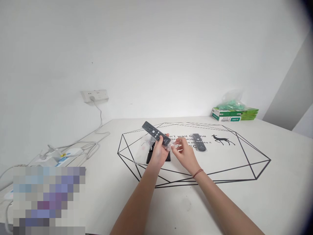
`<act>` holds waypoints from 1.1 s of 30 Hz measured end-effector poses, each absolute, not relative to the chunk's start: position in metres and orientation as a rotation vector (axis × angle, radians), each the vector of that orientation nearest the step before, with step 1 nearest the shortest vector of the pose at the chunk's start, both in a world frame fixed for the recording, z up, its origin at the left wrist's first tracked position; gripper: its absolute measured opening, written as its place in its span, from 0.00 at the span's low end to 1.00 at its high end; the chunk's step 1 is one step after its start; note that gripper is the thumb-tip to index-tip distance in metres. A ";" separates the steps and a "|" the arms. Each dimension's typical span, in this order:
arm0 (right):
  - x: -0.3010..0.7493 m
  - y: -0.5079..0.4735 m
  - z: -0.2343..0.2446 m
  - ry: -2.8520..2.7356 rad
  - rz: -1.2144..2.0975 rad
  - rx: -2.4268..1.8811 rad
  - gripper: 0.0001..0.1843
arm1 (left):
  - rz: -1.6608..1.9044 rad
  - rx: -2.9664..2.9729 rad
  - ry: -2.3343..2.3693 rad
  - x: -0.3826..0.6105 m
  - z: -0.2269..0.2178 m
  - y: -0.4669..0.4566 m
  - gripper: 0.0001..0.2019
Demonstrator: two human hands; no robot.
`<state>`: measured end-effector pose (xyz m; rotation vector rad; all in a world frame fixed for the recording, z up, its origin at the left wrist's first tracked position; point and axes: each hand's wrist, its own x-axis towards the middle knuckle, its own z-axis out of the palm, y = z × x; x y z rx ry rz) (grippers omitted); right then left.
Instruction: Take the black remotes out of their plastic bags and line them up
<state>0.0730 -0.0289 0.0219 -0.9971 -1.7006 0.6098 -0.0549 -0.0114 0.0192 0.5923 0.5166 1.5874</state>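
Note:
My left hand is closed around a black remote control, held tilted above the table with its buttons facing up. At the remote's lower right end, a clear plastic sleeve bunches up. My right hand pinches this plastic between thumb and fingers. Another black remote, seemingly in clear wrap, lies just right of my right hand. Beneath my left hand rests a black object, mostly hidden, so its kind is unclear. Left of it lies a flat clear plastic bag.
The white table carries a black line pattern with lettering and a deer. Green-and-white boxes with a plastic bag on top stand back right. Cables and a power strip lie left, below a wall socket. The lower left is pixelated.

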 end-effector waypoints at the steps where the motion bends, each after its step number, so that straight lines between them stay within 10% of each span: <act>1: 0.073 -0.028 0.021 -1.683 0.680 -1.012 0.11 | 1.583 0.603 0.507 -0.055 0.019 -0.011 0.15; 33: 0.086 -0.025 0.035 -1.383 1.370 -1.009 0.19 | 1.407 0.610 0.642 -0.062 0.030 -0.016 0.13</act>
